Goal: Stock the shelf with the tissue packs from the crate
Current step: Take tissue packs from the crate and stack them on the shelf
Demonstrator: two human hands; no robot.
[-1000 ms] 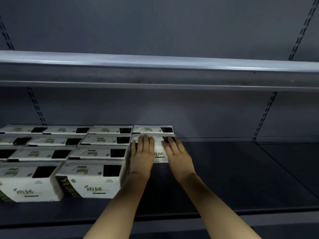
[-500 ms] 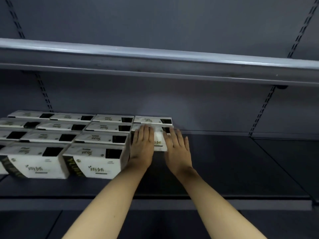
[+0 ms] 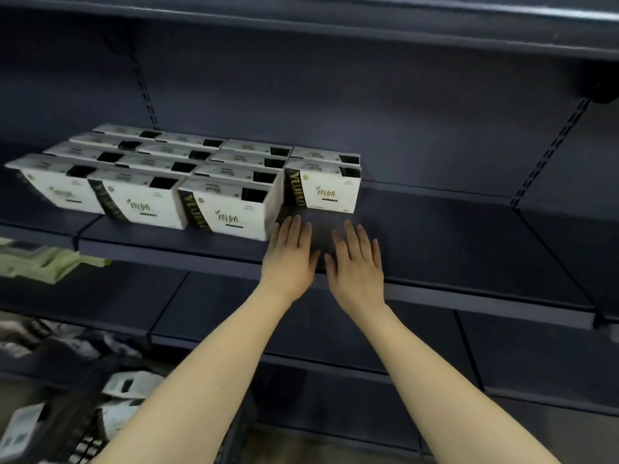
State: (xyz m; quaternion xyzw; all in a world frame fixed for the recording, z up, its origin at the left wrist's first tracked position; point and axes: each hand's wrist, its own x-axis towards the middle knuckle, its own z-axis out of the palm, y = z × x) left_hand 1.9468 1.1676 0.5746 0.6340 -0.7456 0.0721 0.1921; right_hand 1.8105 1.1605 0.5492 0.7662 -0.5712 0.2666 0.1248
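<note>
Neatly rowed white tissue packs (image 3: 321,192), black-striped; left hand (image 3: 289,259), right hand (image 3: 356,266) flat, empty.

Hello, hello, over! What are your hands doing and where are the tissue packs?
Left hand and right hand open, empty, clear of packs. Newest tissue pack standing on shelf, right end. More in crate below. Nothing blocking.

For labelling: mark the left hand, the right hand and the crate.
left hand (image 3: 289,259), head view, back of hand.
right hand (image 3: 356,264), head view, back of hand.
crate (image 3: 72,413), head view, dark rim.
</note>
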